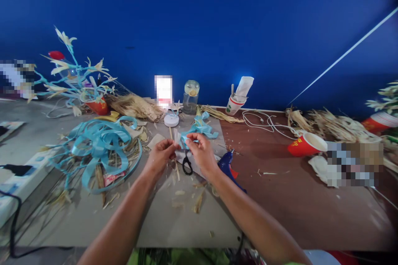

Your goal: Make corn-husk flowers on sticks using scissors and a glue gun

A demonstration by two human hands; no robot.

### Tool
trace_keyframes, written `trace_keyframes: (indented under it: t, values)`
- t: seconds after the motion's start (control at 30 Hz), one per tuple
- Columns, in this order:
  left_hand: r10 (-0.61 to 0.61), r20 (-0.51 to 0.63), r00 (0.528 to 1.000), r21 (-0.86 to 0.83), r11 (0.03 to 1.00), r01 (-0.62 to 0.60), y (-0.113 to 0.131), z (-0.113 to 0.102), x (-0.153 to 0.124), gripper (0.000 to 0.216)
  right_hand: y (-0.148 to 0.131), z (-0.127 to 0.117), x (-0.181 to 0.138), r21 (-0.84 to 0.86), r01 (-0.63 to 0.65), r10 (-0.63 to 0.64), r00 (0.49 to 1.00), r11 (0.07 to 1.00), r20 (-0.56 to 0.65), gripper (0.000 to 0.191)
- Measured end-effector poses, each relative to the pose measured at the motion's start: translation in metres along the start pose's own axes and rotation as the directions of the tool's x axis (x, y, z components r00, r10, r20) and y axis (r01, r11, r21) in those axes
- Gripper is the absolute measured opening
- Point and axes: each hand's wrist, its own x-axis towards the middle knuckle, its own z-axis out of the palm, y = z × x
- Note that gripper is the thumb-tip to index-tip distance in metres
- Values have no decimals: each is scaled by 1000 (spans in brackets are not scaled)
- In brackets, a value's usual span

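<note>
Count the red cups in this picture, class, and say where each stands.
3 red cups: one at the left, one right of centre, one at the far right. Others may be hidden.

The head camera looks forward and down over the table (267, 211).

Ribbon coil (120, 134): light blue, smooth, glossy, satin look. Pale piece (176, 136) between the fingertips: thin, matt; paper or husk, can't tell. Husk bundle (137, 107): dry plant fibre, rough, matt. Glue gun (226, 163): smooth blue plastic. Scissors handle (183, 166): black plastic. Power strip (32, 165): smooth white plastic. Jar (190, 102): clear, shiny, glass or plastic. Red cup (303, 145): smooth paper, slight sheen. Brown tabletop (273, 215): smooth, low sheen. Wall (186, 20): smooth, mostly matt.
</note>
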Motion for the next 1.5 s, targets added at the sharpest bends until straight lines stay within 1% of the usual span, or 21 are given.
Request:
trace_keyframes:
  t: [0.07, 0.2, 0.3, 0.37, 0.43, 0.53, 0.6, 0.7, 0.77, 0.87, 0.97, 1.0, 1.07, 1.13, 1.17, 1.2, 1.23, 1.27, 1.3, 1.37, 1.5]
  values:
    - [19, 20, 1000, 106, 994, -21, -2, 2, 0, 28, 0, -1, 2, 3, 46, -46, 999, 999, 18, 28]
    - [10, 82, 997, 227, 973, -28, -3, 6, -2, 30, 2, -1, 5, -87, 136, -136, 991, 987, -3, 18]
    - [17, 100, 995, 250, 967, -42, -2, 6, -3, 28, 3, -1, 7, -15, 105, -105, 994, 994, -43, 16]
    - [46, 76, 996, 259, 964, -64, -2, 3, -2, 26, 3, -2, 8, 75, 54, -49, 996, 996, -73, 17]
    - [105, 13, 994, 296, 949, -104, -3, -1, 2, 23, 4, -2, 9, 114, 22, -12, 996, 993, -90, 18]
    - [245, -111, 963, 421, 889, -178, -4, -12, 8, 17, 6, -2, 9, 110, 11, -2, 997, 994, -81, 18]
    - [318, -162, 934, 580, 796, -171, -3, -20, 12, 16, 9, -1, 10, 108, 17, -10, 998, 994, -70, 19]
    - [392, -172, 904, 844, 532, -70, 1, -31, 16, 23, 10, 1, 10, 123, 18, -10, 998, 992, -63, 19]
    - [372, -164, 913, 912, 410, -3, 2, -37, 17, 27, 9, 1, 9, 137, 8, 0, 998, 991, -61, 18]
    - [320, -138, 937, 962, 267, 51, 0, -44, 19, 22, 6, 2, 7, 139, 1, 7, 998, 990, -56, 18]
    - [326, -98, 940, 981, 193, 35, -3, -49, 22, 22, 4, 2, 6, 128, -3, 11, 998, 992, -60, 18]
    - [360, -95, 928, 980, 197, 24, -3, -49, 23, 23, 4, 2, 6, 126, -4, 12, 998, 992, -61, 19]
    - [462, -99, 881, 969, 246, -21, -3, -49, 23, 23, 5, 2, 6, 127, -5, 13, 998, 992, -62, 19]
    - [552, -103, 827, 927, 354, -121, 1, -44, 21, 24, 7, 2, 7, 136, -8, 16, 998, 991, -58, 18]
    - [561, -94, 823, 882, 430, -193, 3, -41, 19, 23, 7, 3, 7, 144, -10, 18, 998, 990, -55, 18]
    - [542, -97, 835, 809, 532, -251, 5, -36, 16, 24, 8, 3, 7, 155, -12, 20, 998, 988, -51, 18]
    - [479, -90, 873, 692, 660, -291, 7, -31, 13, 26, 8, 3, 7, 170, -17, 25, 999, 985, -46, 18]
    - [406, -76, 911, 539, 785, -305, 9, -26, 10, 30, 8, 4, 7, 189, -22, 30, 999, 982, -41, 18]
    - [332, -34, 943, 406, 867, -290, 10, -20, 6, 33, 7, 4, 7, 214, -27, 35, 999, 977, -35, 18]
    - [226, 49, 973, 255, 939, -231, 11, -10, 1, 37, 5, 5, 6, 273, -41, 49, 998, 961, -24, 18]
    - [101, 144, 984, 130, 984, -120, 6, 2, -3, 37, 2, 7, 3, 352, -55, 65, 998, 934, -17, 17]
